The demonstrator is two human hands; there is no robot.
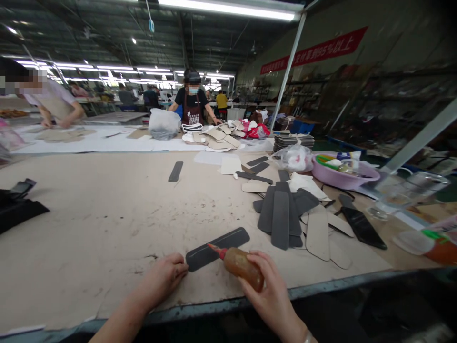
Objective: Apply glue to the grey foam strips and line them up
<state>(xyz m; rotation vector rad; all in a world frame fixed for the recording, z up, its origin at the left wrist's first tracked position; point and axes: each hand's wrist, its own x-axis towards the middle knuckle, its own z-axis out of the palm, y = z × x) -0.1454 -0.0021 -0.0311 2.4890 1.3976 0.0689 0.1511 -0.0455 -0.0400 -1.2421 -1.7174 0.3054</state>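
Observation:
A dark grey rounded strip (233,237) lies slantwise on the paper-covered table near its front edge. My left hand (164,281) is closed at the strip's left end, fingertips pinching its edge. In my right hand (273,290) is a brownish glue bottle (243,267), tilted, its red nozzle pointing left over the strip. A thin pale line runs along the strip's surface. Right of the bottle lies a heap of similar dark strips (281,214), with beige pieces (317,231) beside and under them. One more dark strip (175,171) lies farther back.
A pink basin (342,178) with mixed items stands at the back right, beside a clear plastic bag (294,158). A black object (17,205) sits at the left edge. Across the table, a person in an apron (193,102) and another person (57,102) stand by piles of pieces.

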